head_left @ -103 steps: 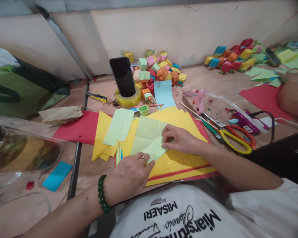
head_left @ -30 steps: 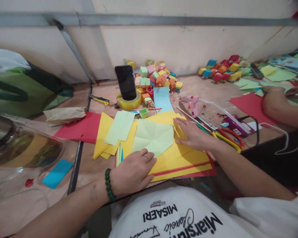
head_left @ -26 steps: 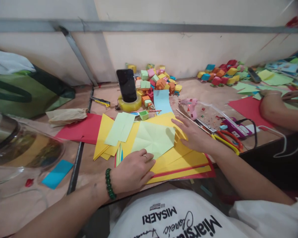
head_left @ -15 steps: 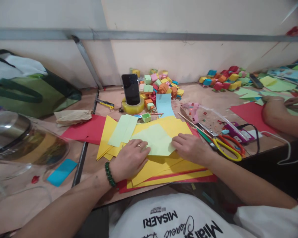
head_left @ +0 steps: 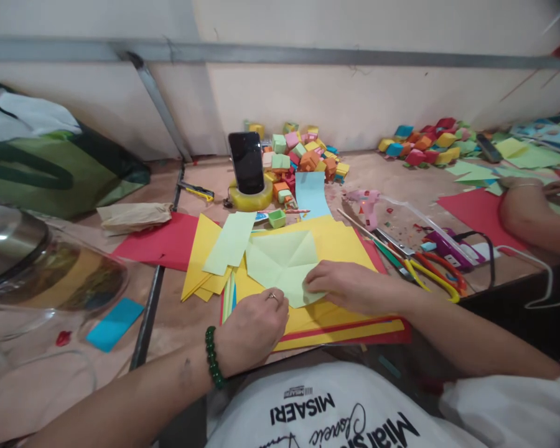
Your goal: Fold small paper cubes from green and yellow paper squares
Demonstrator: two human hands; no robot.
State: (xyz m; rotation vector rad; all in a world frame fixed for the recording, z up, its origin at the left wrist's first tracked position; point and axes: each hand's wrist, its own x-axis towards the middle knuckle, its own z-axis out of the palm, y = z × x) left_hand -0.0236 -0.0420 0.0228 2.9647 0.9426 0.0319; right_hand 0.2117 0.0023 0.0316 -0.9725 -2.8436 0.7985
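A creased light green paper sheet (head_left: 282, 256) lies opened out on a stack of yellow paper (head_left: 340, 239). My left hand (head_left: 256, 320), with a green bead bracelet above it, has its fingers closed on the sheet's near left edge. At the near right edge my right hand (head_left: 340, 286) has curled fingers pinching the same sheet. Folded light green strips (head_left: 231, 242) rest to the left of the sheet. A small green paper box (head_left: 277, 218) stands behind it, beside a curled light blue paper (head_left: 312, 194).
A phone (head_left: 247, 163) leans on a tape roll; behind are paper cubes (head_left: 308, 158). Scissors (head_left: 432, 274) and a pink glue gun (head_left: 368, 205) lie right. A glass jar (head_left: 79, 267) stands left. Another person's arm (head_left: 534, 211) rests far right.
The light green sheet has been opened out and turned, showing crossing creases. My left hand has moved down toward me, and my right hand has shifted slightly left along the sheet's edge.
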